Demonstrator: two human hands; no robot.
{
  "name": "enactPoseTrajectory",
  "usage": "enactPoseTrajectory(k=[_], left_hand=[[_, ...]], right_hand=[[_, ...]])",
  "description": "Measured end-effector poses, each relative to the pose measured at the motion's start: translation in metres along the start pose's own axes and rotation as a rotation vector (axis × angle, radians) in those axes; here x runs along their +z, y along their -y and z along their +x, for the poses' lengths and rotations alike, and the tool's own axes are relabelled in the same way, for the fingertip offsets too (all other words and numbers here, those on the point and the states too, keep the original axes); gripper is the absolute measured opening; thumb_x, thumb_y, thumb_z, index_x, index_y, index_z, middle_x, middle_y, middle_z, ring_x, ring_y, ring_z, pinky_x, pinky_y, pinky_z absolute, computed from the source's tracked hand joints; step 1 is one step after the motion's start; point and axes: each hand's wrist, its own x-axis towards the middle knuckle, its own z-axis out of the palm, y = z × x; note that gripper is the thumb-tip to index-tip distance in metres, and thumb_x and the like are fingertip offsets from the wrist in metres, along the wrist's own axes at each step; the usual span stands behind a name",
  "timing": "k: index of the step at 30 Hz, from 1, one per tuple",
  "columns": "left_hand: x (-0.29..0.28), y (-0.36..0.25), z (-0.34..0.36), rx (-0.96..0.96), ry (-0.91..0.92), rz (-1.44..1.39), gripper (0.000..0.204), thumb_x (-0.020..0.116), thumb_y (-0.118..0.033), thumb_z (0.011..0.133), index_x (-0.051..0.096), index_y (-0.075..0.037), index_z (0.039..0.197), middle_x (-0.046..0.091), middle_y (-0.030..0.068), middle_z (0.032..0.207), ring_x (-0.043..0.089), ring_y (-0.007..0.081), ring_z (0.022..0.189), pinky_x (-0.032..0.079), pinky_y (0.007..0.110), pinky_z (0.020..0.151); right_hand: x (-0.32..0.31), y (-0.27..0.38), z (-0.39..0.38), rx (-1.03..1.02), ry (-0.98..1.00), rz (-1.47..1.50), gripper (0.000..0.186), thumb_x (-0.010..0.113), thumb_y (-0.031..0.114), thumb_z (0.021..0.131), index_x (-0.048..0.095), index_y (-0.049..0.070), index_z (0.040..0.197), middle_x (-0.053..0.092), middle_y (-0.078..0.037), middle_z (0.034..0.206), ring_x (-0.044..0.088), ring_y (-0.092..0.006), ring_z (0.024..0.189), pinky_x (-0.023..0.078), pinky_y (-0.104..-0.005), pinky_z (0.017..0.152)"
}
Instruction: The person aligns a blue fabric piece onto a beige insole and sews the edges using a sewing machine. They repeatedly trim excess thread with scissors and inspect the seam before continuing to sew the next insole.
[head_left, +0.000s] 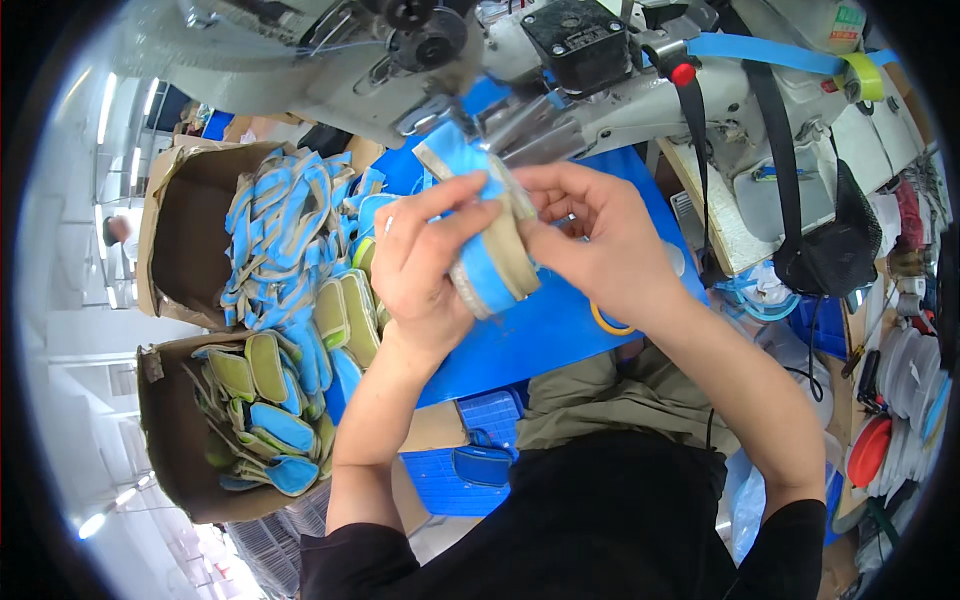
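A blue and beige fabric strip (493,268), bent into a loop, is held up in front of the sewing machine (640,120). My left hand (425,255) is closed around its left side, fingers over the upper part. At its right edge, my right hand (605,235) pinches the strip between thumb and fingers. Part of the strip is hidden behind the fingers. Below both hands lies the blue work table (455,365). A yellow ring-shaped handle (608,322) shows on the table beneath my right wrist.
On the left stand a cardboard box (180,240) beside piled blue-beige strips (285,230) and another box (170,430) holding green and blue fabric pads (280,430). More pads (345,315) lie along the table's left edge. A blue tape (765,50) and black straps (775,140) hang at right.
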Motion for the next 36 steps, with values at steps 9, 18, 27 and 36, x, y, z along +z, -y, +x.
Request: enactPoseTrajectory(k=[9, 18, 27, 36], left_hand=[[-0.005, -0.009, 0.002, -0.078, 0.112, -0.014, 0.033, 0.088, -0.012, 0.071, 0.072, -0.004, 0.099, 0.072, 0.0158, 0.117, 0.069, 0.0264, 0.091, 0.053, 0.035, 0.080], [-0.010, -0.015, 0.000, -0.164, 0.120, -0.088, 0.033, 0.086, -0.004, 0.075, 0.071, -0.001, 0.105, 0.067, 0.0180, 0.124, 0.068, 0.0237, 0.100, 0.057, 0.035, 0.089], [-0.012, -0.015, 0.001, -0.162, 0.170, -0.025, 0.034, 0.087, -0.007, 0.075, 0.072, -0.002, 0.105, 0.066, 0.0171, 0.127, 0.067, 0.0249, 0.104, 0.055, 0.036, 0.091], [-0.007, -0.006, 0.003, -0.077, 0.119, 0.033, 0.035, 0.088, -0.010, 0.072, 0.071, -0.003, 0.101, 0.070, 0.0179, 0.122, 0.069, 0.0270, 0.097, 0.055, 0.038, 0.081]], right_hand=[[0.007, -0.004, -0.001, -0.169, -0.104, -0.135, 0.036, 0.071, 0.002, 0.086, 0.066, 0.006, 0.121, 0.067, -0.004, 0.083, 0.063, -0.0119, 0.073, 0.050, -0.0288, 0.065], [-0.002, 0.005, 0.008, -0.458, -0.061, -0.630, 0.033, 0.067, 0.008, 0.082, 0.068, 0.013, 0.115, 0.065, -0.012, 0.085, 0.066, -0.0328, 0.076, 0.052, -0.0416, 0.065], [-0.001, 0.006, 0.010, -0.396, -0.061, -0.506, 0.023, 0.066, 0.012, 0.086, 0.072, 0.013, 0.108, 0.064, -0.010, 0.085, 0.066, -0.0303, 0.076, 0.051, -0.0403, 0.065], [0.000, 0.005, 0.016, -0.378, -0.050, -0.478, 0.027, 0.067, 0.016, 0.087, 0.070, 0.014, 0.114, 0.064, -0.010, 0.085, 0.067, -0.0300, 0.075, 0.051, -0.0410, 0.065]])
